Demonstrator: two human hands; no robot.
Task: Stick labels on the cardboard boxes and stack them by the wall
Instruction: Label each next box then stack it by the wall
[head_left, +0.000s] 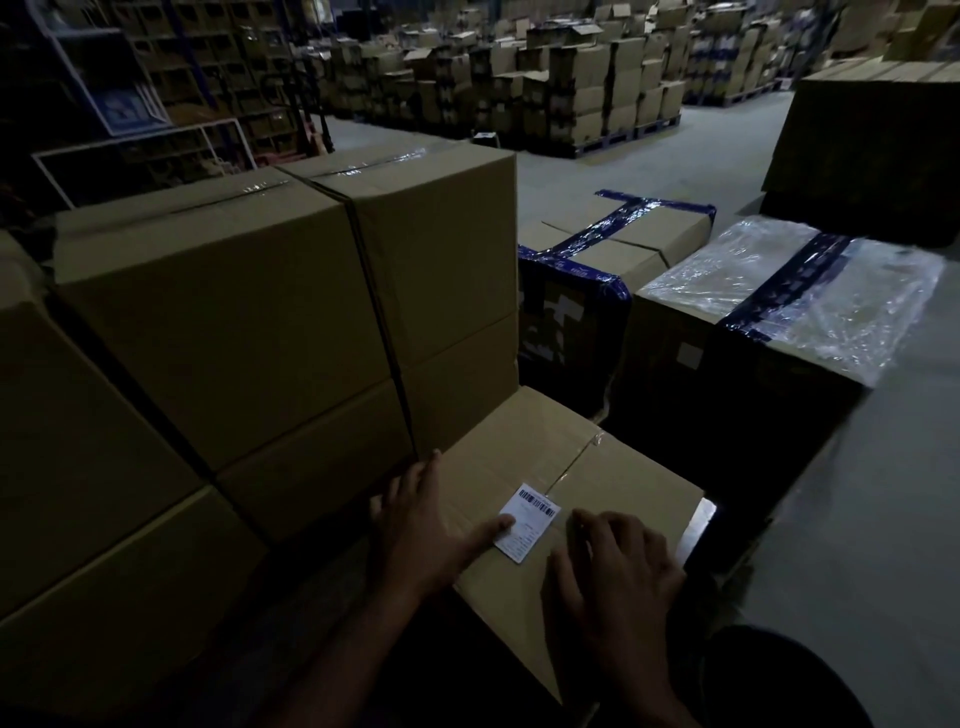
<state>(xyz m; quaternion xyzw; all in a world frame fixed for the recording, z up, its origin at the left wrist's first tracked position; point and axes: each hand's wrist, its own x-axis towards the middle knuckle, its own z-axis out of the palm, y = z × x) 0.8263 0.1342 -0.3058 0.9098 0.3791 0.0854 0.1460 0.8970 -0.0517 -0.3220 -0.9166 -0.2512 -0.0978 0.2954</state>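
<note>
Presently, a dim warehouse is observed, its grey concrete floor (717, 150) bordered by palletised cartons (571, 88) and shelving (156, 78) far behind the low cardboard box (597, 467). A white barcode label (527, 522) is seen lying on that box's taped top, near its front edge. The label's left edge is pressed by the thumb of the left hand (415, 530), whose fingers are spread flat. The right hand (618, 566) is rested just right of the label, fingers loosely curled and holding nothing. Stacked plain boxes (234, 322) are noted immediately left of the box, blue-taped cartons (623, 244) beyond it.
</note>
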